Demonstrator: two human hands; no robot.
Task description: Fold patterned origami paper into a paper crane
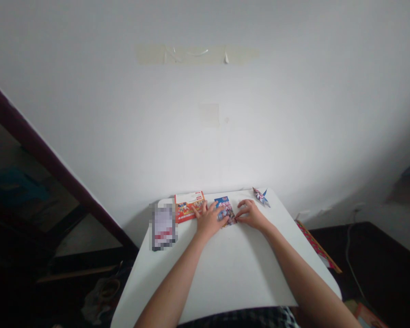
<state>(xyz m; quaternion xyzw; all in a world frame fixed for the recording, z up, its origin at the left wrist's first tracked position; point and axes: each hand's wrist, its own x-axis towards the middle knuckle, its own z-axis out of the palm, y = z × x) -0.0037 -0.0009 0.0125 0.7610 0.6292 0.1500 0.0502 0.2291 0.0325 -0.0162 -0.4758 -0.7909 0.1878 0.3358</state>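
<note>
A small printed sheet of paper [230, 214], blue at the top with a colourful picture, lies flat near the far edge of the white table. My left hand [208, 221] rests with fingers spread, thumb and fingertips on the sheet's left part, its outer fingers over a red-and-white printed packet [186, 214]. At the sheet's lower right edge, the fingertips of my right hand [249, 214] come together and pinch the paper. Right of that hand sits a folded paper crane [260, 197] in patterned blue, white and red.
On the table's [232, 273] left side lies a blurred-out phone-like device [163, 228]. A white wall [205, 150] rises directly behind the table. A dark-framed mirror [61, 159] leans at left; a cable [349, 255] hangs at right.
</note>
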